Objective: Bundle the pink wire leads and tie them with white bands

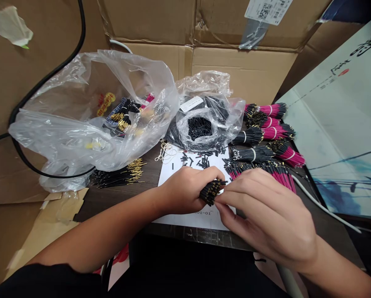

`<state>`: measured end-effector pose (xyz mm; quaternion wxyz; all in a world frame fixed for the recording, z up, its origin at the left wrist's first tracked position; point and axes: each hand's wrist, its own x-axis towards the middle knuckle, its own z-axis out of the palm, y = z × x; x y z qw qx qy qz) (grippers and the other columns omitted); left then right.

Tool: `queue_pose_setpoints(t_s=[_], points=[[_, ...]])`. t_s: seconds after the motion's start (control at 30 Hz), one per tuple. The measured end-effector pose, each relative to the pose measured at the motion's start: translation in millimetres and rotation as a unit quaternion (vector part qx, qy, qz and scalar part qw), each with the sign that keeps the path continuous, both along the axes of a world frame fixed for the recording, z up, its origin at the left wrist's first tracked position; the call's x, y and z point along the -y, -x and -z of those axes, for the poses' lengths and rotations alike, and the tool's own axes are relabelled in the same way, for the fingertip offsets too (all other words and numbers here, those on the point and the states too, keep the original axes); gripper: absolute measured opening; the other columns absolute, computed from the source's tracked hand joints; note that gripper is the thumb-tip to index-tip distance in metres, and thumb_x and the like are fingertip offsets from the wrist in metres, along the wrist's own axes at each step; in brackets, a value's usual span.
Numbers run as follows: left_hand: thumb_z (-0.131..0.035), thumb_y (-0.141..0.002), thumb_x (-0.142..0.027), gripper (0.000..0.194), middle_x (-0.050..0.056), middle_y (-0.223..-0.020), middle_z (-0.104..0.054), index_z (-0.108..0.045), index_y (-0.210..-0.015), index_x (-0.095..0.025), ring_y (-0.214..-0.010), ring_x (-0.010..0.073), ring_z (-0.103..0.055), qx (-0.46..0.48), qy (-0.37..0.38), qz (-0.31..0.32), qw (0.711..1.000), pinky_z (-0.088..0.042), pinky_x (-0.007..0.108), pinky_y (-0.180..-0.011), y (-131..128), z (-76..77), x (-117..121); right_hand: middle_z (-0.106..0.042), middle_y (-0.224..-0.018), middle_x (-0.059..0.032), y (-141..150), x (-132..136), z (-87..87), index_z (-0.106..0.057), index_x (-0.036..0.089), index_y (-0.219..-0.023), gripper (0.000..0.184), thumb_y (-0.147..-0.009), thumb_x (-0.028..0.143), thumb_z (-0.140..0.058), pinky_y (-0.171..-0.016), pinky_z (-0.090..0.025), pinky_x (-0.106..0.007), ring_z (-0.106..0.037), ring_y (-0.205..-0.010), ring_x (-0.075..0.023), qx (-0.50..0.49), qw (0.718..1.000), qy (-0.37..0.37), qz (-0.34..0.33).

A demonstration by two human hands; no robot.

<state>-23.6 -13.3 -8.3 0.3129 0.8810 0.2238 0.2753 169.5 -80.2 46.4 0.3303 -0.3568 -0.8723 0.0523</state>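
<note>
My left hand is wrapped round a bundle of black wires, whose gold-coloured ends point towards me. At the right side of that bundle my right hand pinches with thumb and fingertips; whatever lies between them is too small or hidden to make out. Under both hands is a white printed sheet. Short black tubes are scattered over its far part, and a clear bag filled with more such tubes sits open just behind.
Left, a large clear plastic bag holds wire bundles. Loose black wires with gold ends lie before it, near pale rubber bands. Tied black and pink bundles line the right. Cardboard walls and a black cable surround the table.
</note>
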Motion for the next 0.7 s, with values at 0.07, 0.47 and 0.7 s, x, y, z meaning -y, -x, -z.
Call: queue_pose_setpoints(t_s=[0.07,0.47,0.7], points=[[-0.057,-0.08,-0.02,0.025,-0.003,-0.073,-0.066,-0.056,-0.105,-0.021,-0.06,0.0119,-0.061,0.0,-0.001,0.0,1.0,-0.043,0.022,-0.056,0,0.1,0,-0.069,-0.085,-0.0054,0,0,-0.4,-0.067,0.014,-0.095,0.014,-0.083,0.008,-0.071,-0.072,-0.05,-0.039,-0.061,-0.082,-0.0184,-0.004,1.0,0.021,-0.007],[-0.058,-0.084,-0.025,0.021,-0.002,-0.079,-0.069,-0.058,-0.105,-0.021,-0.064,0.0118,-0.063,-0.011,-0.028,-0.028,0.999,-0.044,0.023,-0.059,-1,2.7,2,-0.071,-0.089,-0.0079,-1,7,5.2,-0.067,0.009,-0.106,0.019,-0.087,0.009,-0.067,-0.077,-0.051,-0.043,-0.063,-0.084,-0.0221,0.033,0.997,-0.064,0.018],[-0.053,-0.092,-0.033,0.015,-0.001,-0.073,-0.067,-0.058,-0.092,-0.019,-0.062,0.0119,-0.061,0.013,0.031,-0.036,0.999,-0.043,0.023,-0.057,-7,2.8,0,-0.071,-0.091,-0.0081,-1,1,10.5,-0.066,0.011,-0.106,0.025,-0.083,0.007,-0.071,-0.076,-0.053,-0.041,-0.063,-0.083,-0.0204,-0.002,0.999,-0.052,0.003]])
